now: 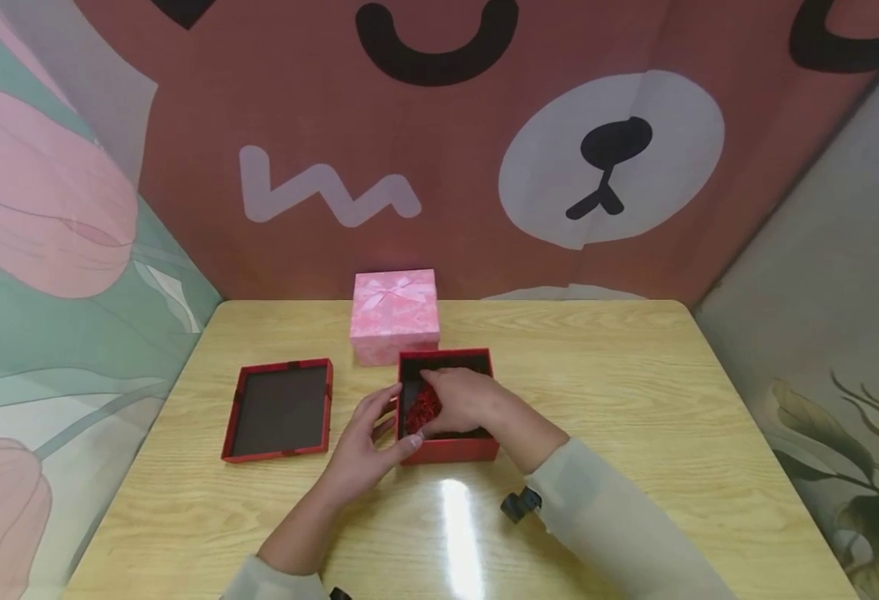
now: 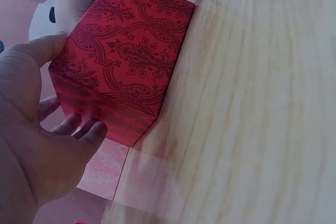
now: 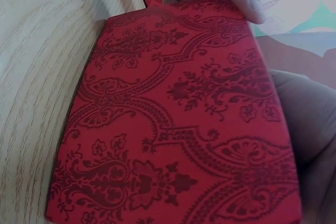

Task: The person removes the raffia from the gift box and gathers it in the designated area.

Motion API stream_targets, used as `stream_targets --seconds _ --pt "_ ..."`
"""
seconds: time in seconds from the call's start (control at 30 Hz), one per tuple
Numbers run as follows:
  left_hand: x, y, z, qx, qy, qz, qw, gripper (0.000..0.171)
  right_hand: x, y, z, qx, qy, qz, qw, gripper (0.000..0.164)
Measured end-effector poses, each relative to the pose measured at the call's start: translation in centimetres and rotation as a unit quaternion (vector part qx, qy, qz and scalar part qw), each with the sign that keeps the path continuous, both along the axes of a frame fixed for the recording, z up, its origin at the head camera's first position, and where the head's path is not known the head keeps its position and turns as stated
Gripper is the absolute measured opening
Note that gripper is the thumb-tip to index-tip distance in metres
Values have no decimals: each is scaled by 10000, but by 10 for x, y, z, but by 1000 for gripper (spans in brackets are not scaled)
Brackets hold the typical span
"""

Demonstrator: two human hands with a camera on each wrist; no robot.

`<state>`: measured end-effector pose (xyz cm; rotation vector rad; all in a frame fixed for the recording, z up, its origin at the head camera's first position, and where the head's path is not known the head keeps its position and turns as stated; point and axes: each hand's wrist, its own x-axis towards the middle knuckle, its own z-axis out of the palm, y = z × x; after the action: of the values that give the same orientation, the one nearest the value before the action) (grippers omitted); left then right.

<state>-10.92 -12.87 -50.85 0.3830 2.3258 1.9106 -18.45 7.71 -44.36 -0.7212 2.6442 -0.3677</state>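
Note:
A red gift box with a dark floral pattern stands uncovered on the table, its inside dark. Crinkled red shredded paper lies inside it. My left hand holds the box at its front left corner, thumb at the front rim and bent fingers along the left side. Over the right part of the box, my right hand reaches in, with the shredded paper showing between thumb and fingers. The box wall hides most of that hand in the right wrist view, and its fingertips are not clearly seen.
A red-rimmed lid lies to the left, dark inside up. Behind the red box stands a closed pink gift box with a bow, against the patterned back wall. The light wooden table extends to the right.

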Motion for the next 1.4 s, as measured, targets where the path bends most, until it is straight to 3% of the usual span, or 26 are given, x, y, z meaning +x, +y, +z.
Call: stream_targets --seconds 0.37,0.6,0.77,1.1,1.4 --pt "0 1 0 115 -8 -54 9999 76 -3 -5 -13 531 -192 80 9984 100" --pt "1 1 3 90 -58 6 9999 78 -5 -5 -15 421 -217 386 9981 94" --pt "1 1 4 53 -100 37 9999 80 -7 -6 -17 297 -309 711 9965 83" --pt "1 0 3 92 -90 91 9999 80 -11 -7 -22 -137 -605 1304 9895 40" --pt "0 -1 0 -47 -46 113 9999 79 -15 -4 -22 -211 -837 1502 9849 34"
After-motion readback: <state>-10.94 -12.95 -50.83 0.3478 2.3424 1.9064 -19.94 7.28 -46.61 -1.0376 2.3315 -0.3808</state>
